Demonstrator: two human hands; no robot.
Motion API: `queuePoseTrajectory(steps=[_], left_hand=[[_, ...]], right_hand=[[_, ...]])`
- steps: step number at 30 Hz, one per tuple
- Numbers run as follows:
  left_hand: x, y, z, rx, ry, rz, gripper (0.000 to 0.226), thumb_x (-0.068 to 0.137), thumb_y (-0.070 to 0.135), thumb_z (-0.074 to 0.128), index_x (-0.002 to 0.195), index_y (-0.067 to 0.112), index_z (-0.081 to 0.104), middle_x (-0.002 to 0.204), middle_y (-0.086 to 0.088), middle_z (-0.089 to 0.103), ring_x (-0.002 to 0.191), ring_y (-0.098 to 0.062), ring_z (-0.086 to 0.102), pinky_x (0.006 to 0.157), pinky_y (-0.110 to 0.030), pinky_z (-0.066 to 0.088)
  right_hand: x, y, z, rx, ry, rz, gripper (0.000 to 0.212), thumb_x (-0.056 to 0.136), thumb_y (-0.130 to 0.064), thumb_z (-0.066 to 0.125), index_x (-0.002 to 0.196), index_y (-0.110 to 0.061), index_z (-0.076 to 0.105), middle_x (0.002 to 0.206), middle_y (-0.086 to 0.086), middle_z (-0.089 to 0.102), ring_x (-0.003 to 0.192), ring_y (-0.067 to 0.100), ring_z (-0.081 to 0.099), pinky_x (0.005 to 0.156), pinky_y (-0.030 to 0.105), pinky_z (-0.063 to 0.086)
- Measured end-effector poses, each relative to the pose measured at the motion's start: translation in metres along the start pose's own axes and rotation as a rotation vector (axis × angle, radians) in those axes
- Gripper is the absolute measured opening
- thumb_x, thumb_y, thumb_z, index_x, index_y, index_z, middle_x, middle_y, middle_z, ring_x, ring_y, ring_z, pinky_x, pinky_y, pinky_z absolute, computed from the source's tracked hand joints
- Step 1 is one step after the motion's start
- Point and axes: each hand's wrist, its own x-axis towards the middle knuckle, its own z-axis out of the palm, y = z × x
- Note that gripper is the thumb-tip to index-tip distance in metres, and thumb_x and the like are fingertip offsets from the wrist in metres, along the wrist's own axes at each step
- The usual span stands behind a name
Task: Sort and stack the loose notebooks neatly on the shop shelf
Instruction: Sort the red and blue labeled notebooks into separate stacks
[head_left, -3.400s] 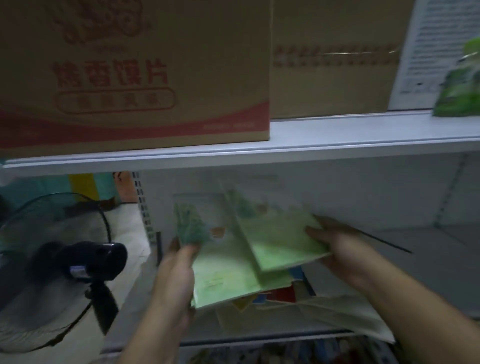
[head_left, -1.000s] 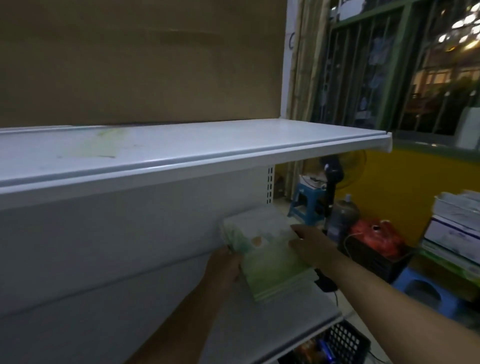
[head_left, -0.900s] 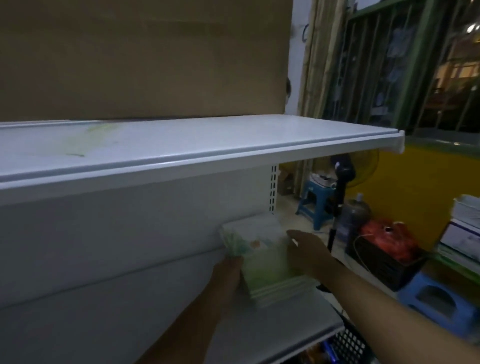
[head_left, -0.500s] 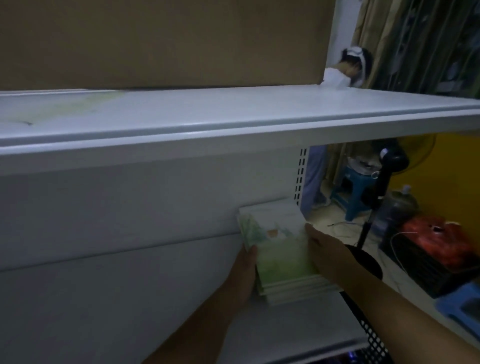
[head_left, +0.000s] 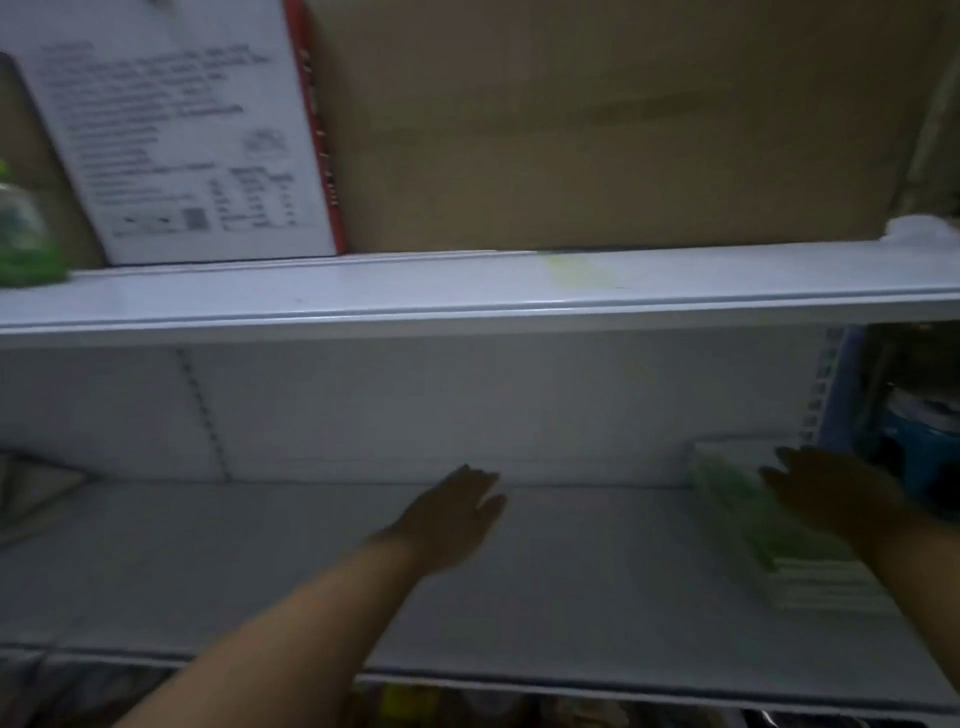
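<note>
The notebooks (head_left: 789, 551) lie in one flat pile at the right end of the lower shelf (head_left: 597, 582), their green-and-white covers facing up and the white page edges showing toward the front edge of the shelf. The pile runs from the back panel toward the front and sits just beside the perforated upright at the shelf's right end. The picture is blurred, so how many notebooks are in the pile cannot be told.

The right hand (head_left: 836, 493) is over the far right part of the pile with its fingers spread and straight, gripping nothing; whether the palm touches the top cover cannot be told. The left hand (head_left: 452, 514) is well apart from the pile, over the bare middle of the lower shelf, palm down, fingers extended and loosely apart, also holding nothing. Both forearms reach in from the front edge.

On the upper shelf (head_left: 467, 296), a large cardboard box (head_left: 597, 124) stands at the back along the middle and right. Left of it a white printed carton with a red side (head_left: 187, 140) leans at a tilt, and a green packet (head_left: 26, 239) sits at the left edge of view. A faint yellowish stain marks the upper shelf in front of the cardboard box. Past the right end of the shelving, a blue object (head_left: 914, 452) shows dimly.
</note>
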Motion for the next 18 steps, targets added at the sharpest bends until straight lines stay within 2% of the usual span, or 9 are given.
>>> queuePoseTrajectory(steps=[1, 2, 4, 7, 11, 13, 18], left_hand=[[-0.018, -0.036, -0.016, 0.106, 0.050, -0.009, 0.054, 0.102, 0.041, 0.023, 0.151, 0.021, 0.016, 0.159, 0.003, 0.011, 0.147, -0.010, 0.004, 0.116, -0.022, 0.005], [-0.037, -0.070, -0.031, 0.189, 0.065, -0.105, 0.054, 0.102, 0.043, 0.022, 0.151, 0.021, 0.017, 0.159, 0.002, 0.011, 0.147, -0.012, 0.004, 0.117, -0.025, 0.007], [-0.084, -0.145, -0.064, 0.312, 0.072, -0.271, 0.057, 0.101, 0.045, 0.023, 0.151, 0.018, 0.018, 0.159, -0.002, 0.014, 0.147, -0.017, 0.008, 0.118, -0.031, 0.013], [-0.164, -0.221, -0.091, 0.352, 0.078, -0.446, 0.060, 0.099, 0.050, 0.025, 0.150, 0.018, 0.020, 0.158, -0.005, 0.015, 0.146, -0.022, 0.008, 0.118, -0.038, 0.015], [-0.259, -0.291, -0.105, 0.358, 0.103, -0.555, 0.061, 0.098, 0.052, 0.025, 0.151, 0.021, 0.018, 0.160, -0.002, 0.006, 0.147, -0.019, -0.002, 0.118, -0.042, 0.005], [-0.294, -0.320, -0.110, 0.341, 0.107, -0.590, 0.062, 0.098, 0.053, 0.024, 0.151, 0.023, 0.016, 0.160, -0.001, 0.002, 0.147, -0.019, -0.005, 0.118, -0.043, 0.004], [-0.339, -0.384, -0.121, 0.213, 0.175, -0.664, 0.061, 0.098, 0.052, 0.023, 0.152, 0.024, 0.012, 0.160, 0.000, -0.002, 0.147, -0.018, -0.009, 0.119, -0.040, 0.002]], right_hand=[[-0.025, -0.046, -0.020, -0.052, -0.004, -0.056, 0.073, 0.091, -0.060, 0.001, 0.144, -0.019, 0.031, 0.148, 0.010, 0.036, 0.134, 0.027, 0.038, 0.109, 0.038, 0.033], [-0.036, -0.084, -0.026, -0.090, 0.013, -0.140, 0.063, 0.097, -0.053, 0.012, 0.147, -0.017, 0.025, 0.153, 0.009, 0.029, 0.139, 0.025, 0.031, 0.113, 0.035, 0.028], [-0.073, -0.183, -0.036, -0.072, -0.051, -0.363, 0.057, 0.100, -0.046, 0.024, 0.150, -0.018, 0.017, 0.158, 0.006, 0.017, 0.144, 0.022, 0.020, 0.117, 0.032, 0.019], [-0.130, -0.323, -0.030, 0.025, -0.142, -0.656, 0.058, 0.100, -0.047, 0.026, 0.151, -0.022, 0.013, 0.160, 0.003, 0.006, 0.146, 0.020, 0.011, 0.119, 0.032, 0.014], [-0.217, -0.467, -0.015, 0.053, -0.178, -1.002, 0.059, 0.098, -0.044, 0.036, 0.149, -0.018, 0.021, 0.158, 0.008, 0.012, 0.144, 0.025, 0.016, 0.118, 0.037, 0.019], [-0.251, -0.516, -0.006, 0.023, -0.202, -1.113, 0.058, 0.098, -0.043, 0.038, 0.148, -0.016, 0.024, 0.157, 0.011, 0.015, 0.143, 0.028, 0.019, 0.116, 0.038, 0.023], [-0.289, -0.608, 0.005, -0.024, -0.224, -1.241, 0.060, 0.098, -0.042, 0.037, 0.150, -0.020, 0.018, 0.158, 0.009, 0.012, 0.144, 0.027, 0.016, 0.116, 0.040, 0.021]])
